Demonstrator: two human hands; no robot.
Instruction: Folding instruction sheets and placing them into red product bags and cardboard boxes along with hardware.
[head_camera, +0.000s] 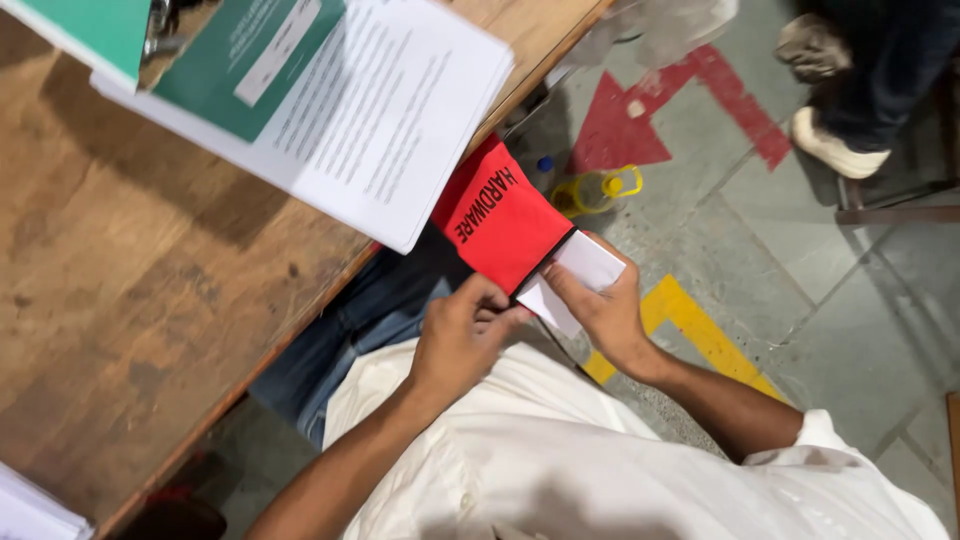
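Person holds a small red pouch (497, 215) with black lettering and black edging, over the lap, just off the edge of the wooden table (150, 300). A white folded card or paper insert (575, 275) sticks out of the pouch's near end.

Left hand (460, 340): fingers curled together, tips pinching the near corner of the pouch at the black trim. Right hand (605, 310): thumb on top of the white insert, remaining fingers underneath it, mostly hidden, so a flat pinch on the paper.

Handling judgement: pouch looks like thin fabric or coated textile. Light, floppy, no fragility concern. It sags unless held at two points. Best grip is the stitched black edge, which looks stiffest and least likely to slip. The insert looks like light card: creases easily, smooth face, wants a broad flat pinch rather than fingertip pressure.

Beyond the fingertips, on the table: a stack of printed white sheets (390, 110) overhanging the edge, with a green booklet (245, 60) on top. Tabletop is worn, stained wood, matte.

Right of the right hand: grey stone floor with red arrow (640, 110) and yellow stripe (690, 320) markings, and a clear plastic bottle with yellow cap (595, 190) lying on it. Another person's shoes (835, 150) are far right.
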